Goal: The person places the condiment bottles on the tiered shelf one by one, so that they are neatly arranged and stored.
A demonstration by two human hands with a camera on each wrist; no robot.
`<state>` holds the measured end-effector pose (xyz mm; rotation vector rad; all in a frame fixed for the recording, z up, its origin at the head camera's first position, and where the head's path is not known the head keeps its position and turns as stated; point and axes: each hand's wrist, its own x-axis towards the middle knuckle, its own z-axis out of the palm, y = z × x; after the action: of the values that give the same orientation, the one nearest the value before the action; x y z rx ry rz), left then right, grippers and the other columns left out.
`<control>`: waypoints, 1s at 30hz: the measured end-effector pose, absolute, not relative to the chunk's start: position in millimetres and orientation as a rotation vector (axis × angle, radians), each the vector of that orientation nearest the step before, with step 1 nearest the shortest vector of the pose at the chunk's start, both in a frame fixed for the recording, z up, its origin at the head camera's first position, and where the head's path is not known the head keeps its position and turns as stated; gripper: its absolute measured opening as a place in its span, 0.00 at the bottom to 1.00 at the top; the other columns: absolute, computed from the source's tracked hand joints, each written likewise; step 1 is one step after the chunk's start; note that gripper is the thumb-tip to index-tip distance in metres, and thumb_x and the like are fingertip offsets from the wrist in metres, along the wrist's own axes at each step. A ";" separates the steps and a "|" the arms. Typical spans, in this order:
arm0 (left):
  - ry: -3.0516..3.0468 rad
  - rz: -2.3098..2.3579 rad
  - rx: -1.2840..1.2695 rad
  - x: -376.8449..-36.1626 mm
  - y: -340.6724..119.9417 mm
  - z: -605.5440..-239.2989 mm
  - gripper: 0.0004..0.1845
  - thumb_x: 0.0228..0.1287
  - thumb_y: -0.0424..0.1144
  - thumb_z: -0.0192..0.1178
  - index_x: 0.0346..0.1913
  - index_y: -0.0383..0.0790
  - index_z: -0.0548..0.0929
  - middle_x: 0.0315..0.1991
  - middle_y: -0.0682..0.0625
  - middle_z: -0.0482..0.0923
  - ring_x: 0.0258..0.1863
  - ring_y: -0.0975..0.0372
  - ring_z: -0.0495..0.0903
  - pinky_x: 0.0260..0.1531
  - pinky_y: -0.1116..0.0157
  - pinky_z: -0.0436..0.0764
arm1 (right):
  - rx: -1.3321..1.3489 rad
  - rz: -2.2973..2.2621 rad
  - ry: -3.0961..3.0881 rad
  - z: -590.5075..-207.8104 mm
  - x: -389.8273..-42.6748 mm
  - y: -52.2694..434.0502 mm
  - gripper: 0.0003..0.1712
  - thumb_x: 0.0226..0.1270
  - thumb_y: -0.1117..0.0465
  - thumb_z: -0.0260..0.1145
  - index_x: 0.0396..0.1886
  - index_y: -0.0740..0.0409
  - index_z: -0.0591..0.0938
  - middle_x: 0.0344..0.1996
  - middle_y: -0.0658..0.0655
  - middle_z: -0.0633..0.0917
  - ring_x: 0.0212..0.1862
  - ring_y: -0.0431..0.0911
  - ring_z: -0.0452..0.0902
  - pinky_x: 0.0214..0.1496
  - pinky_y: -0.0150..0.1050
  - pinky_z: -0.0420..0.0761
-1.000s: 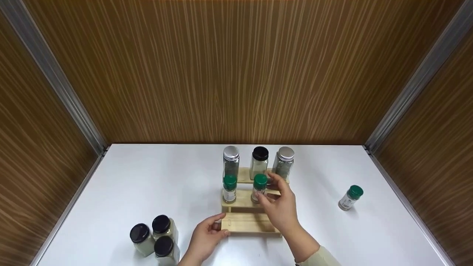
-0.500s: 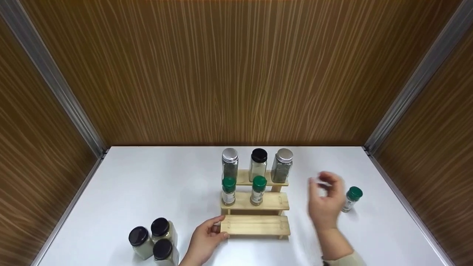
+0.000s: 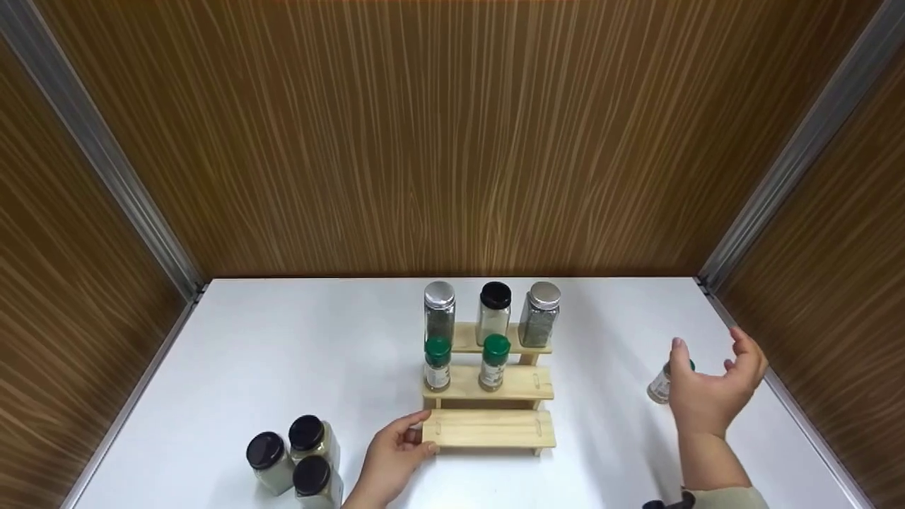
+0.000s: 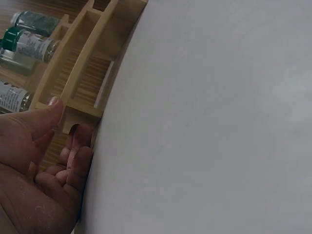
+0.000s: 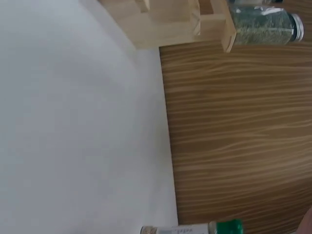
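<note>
Right hand (image 3: 710, 396) open beside green-capped jar (image 3: 661, 385) — near table edge (image 3: 792, 417)

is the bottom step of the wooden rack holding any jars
No, the bottom step of the wooden rack is bare; green-capped jars stand on the middle step only.

White tabletop (image 3: 297, 353), 3 wood-grain walls (image 3: 452, 141), metal corner strips (image 3: 106, 170)
</note>
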<state>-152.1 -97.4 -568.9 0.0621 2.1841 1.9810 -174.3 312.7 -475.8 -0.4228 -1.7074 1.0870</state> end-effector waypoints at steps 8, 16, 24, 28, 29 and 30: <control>2.181 1.984 0.064 -151.4 -96.8 -570.5 0.30 0.62 0.24 0.73 0.68 0.26 0.79 0.42 0.45 0.83 0.40 0.60 0.80 0.37 0.70 0.83 | -0.707 1.279 -2.024 -491.7 -171.0 330.6 0.48 0.67 0.65 0.75 0.82 0.60 0.61 0.75 0.64 0.65 0.75 0.59 0.61 0.74 0.52 0.66; 2.208 1.955 0.046 -151.9 -97.7 -568.6 0.31 0.61 0.25 0.74 0.68 0.27 0.79 0.42 0.45 0.83 0.41 0.60 0.80 0.38 0.70 0.84 | -0.838 1.439 -2.112 -509.3 -174.2 343.8 0.48 0.71 0.66 0.71 0.84 0.62 0.56 0.76 0.72 0.64 0.72 0.67 0.67 0.72 0.58 0.74; 2.188 1.975 0.083 -151.5 -97.9 -569.0 0.31 0.61 0.24 0.74 0.68 0.26 0.79 0.42 0.45 0.82 0.42 0.59 0.80 0.39 0.70 0.83 | -0.848 1.471 -2.126 -521.4 -174.3 346.4 0.42 0.71 0.71 0.68 0.81 0.66 0.63 0.71 0.76 0.69 0.70 0.68 0.72 0.65 0.48 0.80; 2.195 1.973 0.079 -152.0 -98.0 -569.8 0.31 0.61 0.24 0.74 0.68 0.26 0.79 0.42 0.45 0.83 0.42 0.60 0.80 0.39 0.70 0.84 | -0.821 1.432 -2.123 -524.3 -174.7 343.0 0.38 0.72 0.71 0.67 0.79 0.68 0.65 0.68 0.76 0.72 0.69 0.67 0.73 0.69 0.57 0.76; 2.196 1.974 0.080 -152.4 -97.7 -570.0 0.31 0.61 0.24 0.74 0.68 0.26 0.79 0.42 0.45 0.83 0.41 0.60 0.80 0.39 0.70 0.84 | -0.817 1.420 -2.128 -524.4 -174.2 342.3 0.38 0.72 0.71 0.67 0.79 0.68 0.65 0.68 0.75 0.72 0.69 0.67 0.73 0.69 0.55 0.76; 2.194 1.974 0.079 -152.8 -97.4 -570.1 0.31 0.61 0.24 0.74 0.68 0.26 0.79 0.42 0.45 0.83 0.41 0.60 0.80 0.39 0.70 0.84 | -0.807 1.416 -2.131 -523.9 -173.5 341.6 0.38 0.72 0.71 0.67 0.79 0.68 0.65 0.68 0.76 0.72 0.69 0.67 0.73 0.69 0.54 0.76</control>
<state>-152.8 -97.4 -570.1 0.0787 2.1940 1.9740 -173.5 341.6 -523.9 -0.8073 -2.1309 1.4160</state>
